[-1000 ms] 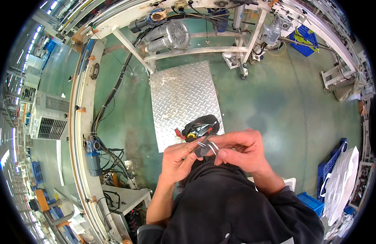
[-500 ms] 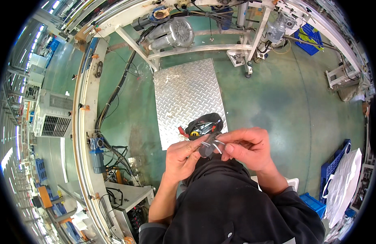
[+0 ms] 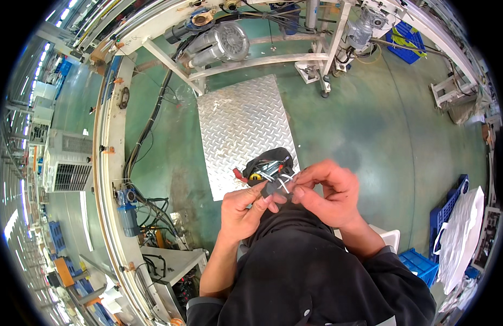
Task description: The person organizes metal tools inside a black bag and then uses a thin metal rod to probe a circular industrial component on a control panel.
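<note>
My left hand (image 3: 243, 212) pinches a small dark grey part (image 3: 270, 189) between thumb and fingertips. Thin white strips (image 3: 284, 182) cross each other at the right side of this part. My right hand (image 3: 332, 193) is curled in a loose pinch, thumb and index fingertips close by the strips. What its fingertips hold is too small to make out. Just beyond the hands, at my waist, a black pouch (image 3: 270, 155) lies open, with metal tools and a yellow-and-black round item (image 3: 255, 177) in it. The pouch's lower edge is hidden behind my hands.
A diamond-pattern metal plate (image 3: 238, 117) lies on the green floor ahead. A white machine frame (image 3: 259, 66) with motors and a blower (image 3: 230, 42) stands beyond it. Along the left runs a long rail (image 3: 106, 163) with cables. Blue crates (image 3: 420, 266) and a white sack (image 3: 462, 239) are at right.
The surroundings have shifted slightly left in view. The grey part has turned a little in my left hand, and the white strips now cross. My right fingers have loosened and spread somewhat.
</note>
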